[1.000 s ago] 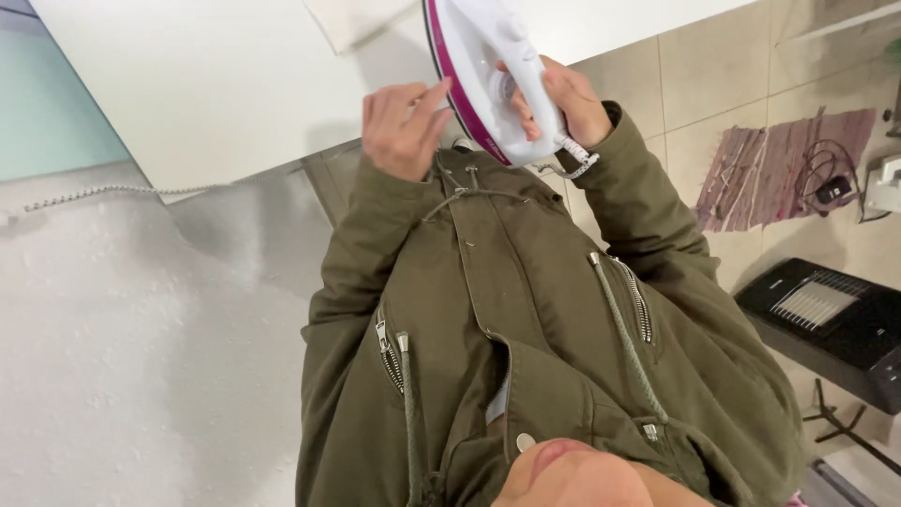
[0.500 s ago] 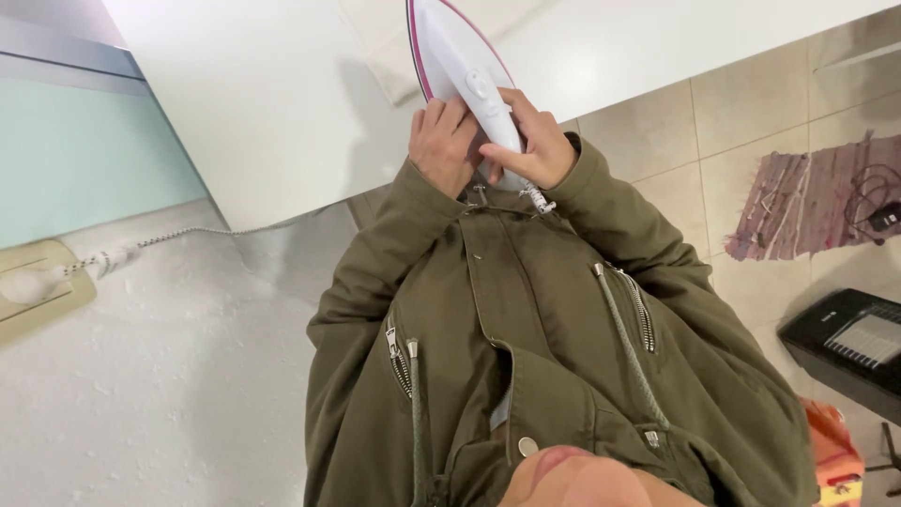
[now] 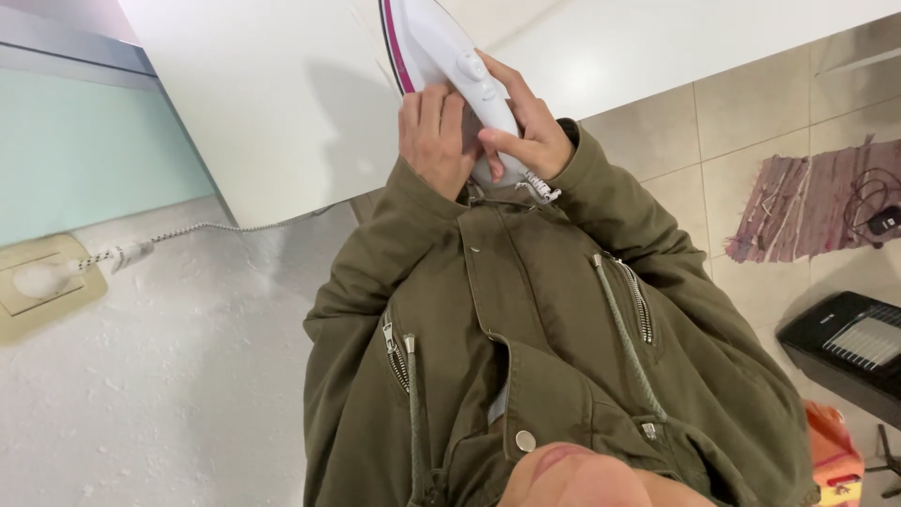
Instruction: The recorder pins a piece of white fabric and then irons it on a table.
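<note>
Presently both hands, left hand (image 3: 434, 139) and right hand (image 3: 527, 127), have fingers clamped on the white iron (image 3: 441, 52); its long axis and tip point away over the worktop (image 3: 263, 103).

A white ironing surface (image 3: 282, 94) carries the white-and-magenta iron (image 3: 427, 42).

Both arms bent, olive sleeves converging at chest; left hand (image 3: 434, 136) fingers curled flat, right hand (image 3: 526, 127) wrapped in a closed grip, hands touching.
</note>
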